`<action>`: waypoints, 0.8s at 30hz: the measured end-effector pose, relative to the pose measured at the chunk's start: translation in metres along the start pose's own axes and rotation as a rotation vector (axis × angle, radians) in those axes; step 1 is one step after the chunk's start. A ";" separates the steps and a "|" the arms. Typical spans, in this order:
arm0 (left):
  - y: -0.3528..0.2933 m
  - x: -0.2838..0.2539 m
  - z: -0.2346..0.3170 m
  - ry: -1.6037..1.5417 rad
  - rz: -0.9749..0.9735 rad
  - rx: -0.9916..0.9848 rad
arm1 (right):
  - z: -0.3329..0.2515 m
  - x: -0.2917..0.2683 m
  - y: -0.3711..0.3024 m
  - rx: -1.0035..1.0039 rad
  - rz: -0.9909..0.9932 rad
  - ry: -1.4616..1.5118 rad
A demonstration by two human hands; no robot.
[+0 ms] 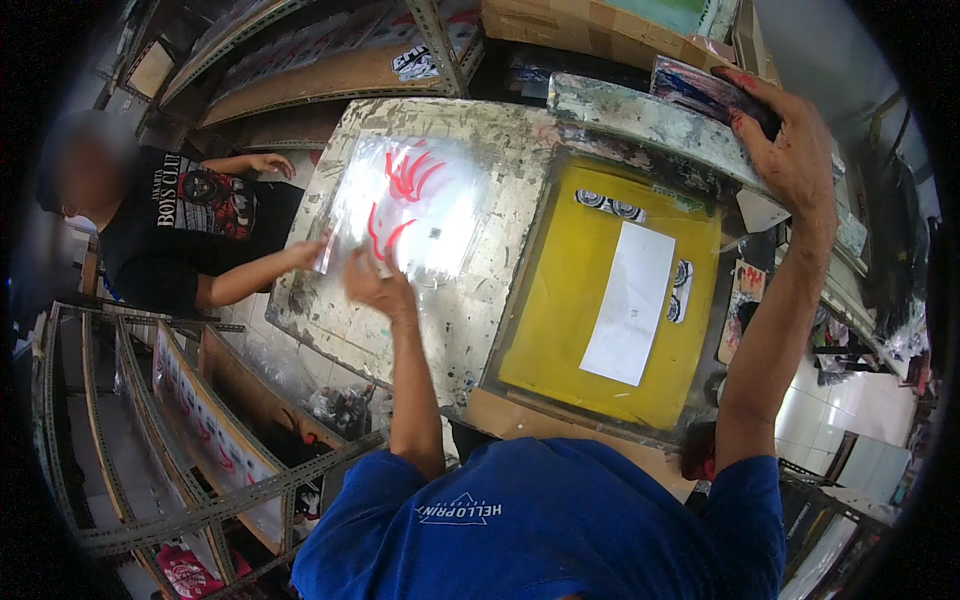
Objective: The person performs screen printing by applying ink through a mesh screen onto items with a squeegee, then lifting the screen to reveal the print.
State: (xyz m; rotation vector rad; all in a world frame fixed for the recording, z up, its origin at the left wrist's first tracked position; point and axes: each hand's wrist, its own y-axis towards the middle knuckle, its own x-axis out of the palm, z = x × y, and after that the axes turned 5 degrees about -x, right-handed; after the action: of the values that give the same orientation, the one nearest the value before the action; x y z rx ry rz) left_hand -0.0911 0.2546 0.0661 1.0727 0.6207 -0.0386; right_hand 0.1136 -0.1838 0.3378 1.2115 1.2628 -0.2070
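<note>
A clear plastic sheet [445,215] printed with red brush-like strokes lies on the paint-stained table [455,320], glossy with reflected light. My left hand [380,287] is at its near edge, fingers bent and closed there, slightly blurred. A co-worker's hand [312,254] grips the same sheet's left edge. Far to the right, my right hand [790,150] has red-stained fingers curled over an ink-smeared squeegee [690,90], which rests behind the stained ledge. Between my arms sits a yellow printing screen [550,320] in a dark frame, with a white paper strip [628,305] on it.
A co-worker [190,215] in a black shirt stands at the table's left side. Metal racks holding printed sheets [215,430] fill the lower left, and another rack [300,90] stands behind. A cardboard box [580,30] is at the back. Stained boards [745,295] lie right of the screen.
</note>
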 end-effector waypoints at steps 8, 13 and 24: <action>-0.037 0.100 0.058 0.076 -0.571 -0.173 | -0.003 0.001 0.006 -0.102 0.041 0.083; -0.035 0.107 0.047 0.011 -0.602 -0.258 | -0.014 -0.003 0.006 -0.035 0.005 0.073; -0.090 -0.006 0.152 -0.443 -1.035 0.360 | -0.004 -0.001 0.006 -0.063 0.028 -0.034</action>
State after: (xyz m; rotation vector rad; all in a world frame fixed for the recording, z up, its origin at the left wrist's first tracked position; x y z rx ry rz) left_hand -0.0553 0.0827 0.0459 0.9337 0.7148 -1.2908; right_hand 0.1149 -0.1789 0.3421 1.1663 1.2140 -0.1659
